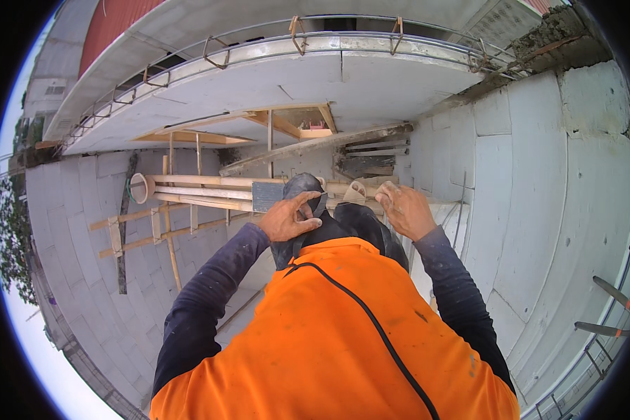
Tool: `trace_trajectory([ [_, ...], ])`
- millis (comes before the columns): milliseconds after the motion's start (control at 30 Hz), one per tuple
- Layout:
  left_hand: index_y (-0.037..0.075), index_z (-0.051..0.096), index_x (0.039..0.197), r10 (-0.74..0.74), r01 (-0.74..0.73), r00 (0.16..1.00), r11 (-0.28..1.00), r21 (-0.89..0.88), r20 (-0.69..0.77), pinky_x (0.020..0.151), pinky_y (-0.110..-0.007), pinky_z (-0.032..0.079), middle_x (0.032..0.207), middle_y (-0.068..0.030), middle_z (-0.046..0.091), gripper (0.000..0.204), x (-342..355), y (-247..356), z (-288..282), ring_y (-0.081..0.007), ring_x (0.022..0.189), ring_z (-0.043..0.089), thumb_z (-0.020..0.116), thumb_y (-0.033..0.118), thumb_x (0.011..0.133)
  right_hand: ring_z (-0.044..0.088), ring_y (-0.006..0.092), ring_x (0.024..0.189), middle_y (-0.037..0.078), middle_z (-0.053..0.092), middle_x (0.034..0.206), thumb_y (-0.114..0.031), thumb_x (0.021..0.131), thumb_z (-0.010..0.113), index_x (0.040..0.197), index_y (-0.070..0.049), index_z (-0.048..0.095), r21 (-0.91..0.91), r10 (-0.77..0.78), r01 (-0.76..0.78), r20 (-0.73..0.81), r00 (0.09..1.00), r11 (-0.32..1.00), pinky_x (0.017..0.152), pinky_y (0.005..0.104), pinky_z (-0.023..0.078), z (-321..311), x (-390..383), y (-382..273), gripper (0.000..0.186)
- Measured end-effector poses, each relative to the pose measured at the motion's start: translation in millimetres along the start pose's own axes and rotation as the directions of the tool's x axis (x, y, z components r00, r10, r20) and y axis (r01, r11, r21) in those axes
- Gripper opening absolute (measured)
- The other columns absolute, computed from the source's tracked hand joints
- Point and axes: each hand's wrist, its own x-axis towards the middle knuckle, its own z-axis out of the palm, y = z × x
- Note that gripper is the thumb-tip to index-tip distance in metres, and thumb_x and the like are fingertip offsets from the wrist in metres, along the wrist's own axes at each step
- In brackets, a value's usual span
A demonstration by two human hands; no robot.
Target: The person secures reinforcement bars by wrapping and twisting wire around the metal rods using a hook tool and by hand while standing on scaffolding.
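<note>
My left hand [292,215] is over my dark trouser knee [303,185], its thumb and index finger curled toward each other in a pinch. If anything is between these fingers, it is too small to make out. Level with it on the right, my right hand [407,210] has its fingers bent and pressed together beside my other knee [362,222]. What those fingers hold, if anything, cannot be seen. Between the hands, a tan piece with small holes [355,192] shows past my knees. A dark flat board [267,197] lies on the poles just beyond my left hand.
Long wooden poles [203,192] run leftward below me to a round bucket [140,187]. A slanting plank [315,148] and wooden frames [283,124] stand ahead. A steel rebar cage [297,36] tops the far wall. Pale block walls [518,189] rise on both sides.
</note>
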Motion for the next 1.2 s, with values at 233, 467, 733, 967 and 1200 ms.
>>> trace_trajectory([
  [233,0.010,0.074,0.119,0.334,-0.304,0.912,0.940,0.155,-0.240,0.078,-0.044,0.054,0.100,-0.0124,0.071,0.030,48,30,48,-0.0358,0.089,0.069,0.069,0.031,0.098,0.069,0.0434,0.079,0.021,0.070,0.079,-0.029,0.103,0.056,0.106,-0.006,0.067,-0.009,0.038,-0.038,0.132,0.990,0.999,0.073,0.0545,0.052,14,11,-28,0.026],
  [467,0.011,0.065,0.115,0.326,-0.320,0.943,0.944,0.080,-0.074,0.082,-0.049,0.055,0.111,-0.0113,0.069,0.020,27,23,51,-0.0368,0.099,0.068,0.062,0.026,0.102,0.062,0.0187,0.056,0.006,0.065,0.065,-0.032,0.106,0.057,0.100,-0.004,0.066,0.372,0.056,-0.467,0.731,0.680,0.802,0.056,0.0330,0.048,-1,22,-25,0.030],
  [733,0.007,0.068,0.118,0.291,-0.278,0.923,0.956,0.089,-0.251,0.085,-0.050,0.054,0.116,-0.0150,0.072,0.028,13,27,49,-0.0400,0.101,0.069,0.058,0.029,0.105,0.062,0.0231,0.053,0.011,0.067,0.065,-0.034,0.105,0.057,0.103,-0.001,0.066,0.493,0.062,-0.256,0.375,0.925,0.831,0.053,0.0388,0.048,15,14,-36,0.035],
  [967,0.012,0.069,0.113,0.373,-0.320,0.920,0.892,0.318,-0.121,0.080,-0.047,0.055,0.106,-0.0098,0.068,0.019,19,45,26,-0.0352,0.096,0.070,0.062,0.025,0.101,0.069,0.0346,0.066,0.020,0.070,0.071,-0.031,0.104,0.057,0.106,-0.003,0.069,-0.056,-0.208,0.226,0.226,0.952,0.972,0.061,0.0461,0.054,19,6,-30,0.031],
  [1200,0.018,0.065,0.119,0.514,-0.461,0.857,0.801,0.383,-0.042,0.071,-0.046,0.057,0.113,-0.0061,0.067,0.025,17,60,31,-0.0311,0.088,0.072,0.065,0.017,0.094,0.056,0.0071,0.060,0.001,0.070,0.079,-0.038,0.105,0.062,0.097,-0.007,0.067,0.622,-0.177,-0.640,0.765,0.619,0.451,0.055,0.0209,0.045,-30,13,-16,0.033],
])
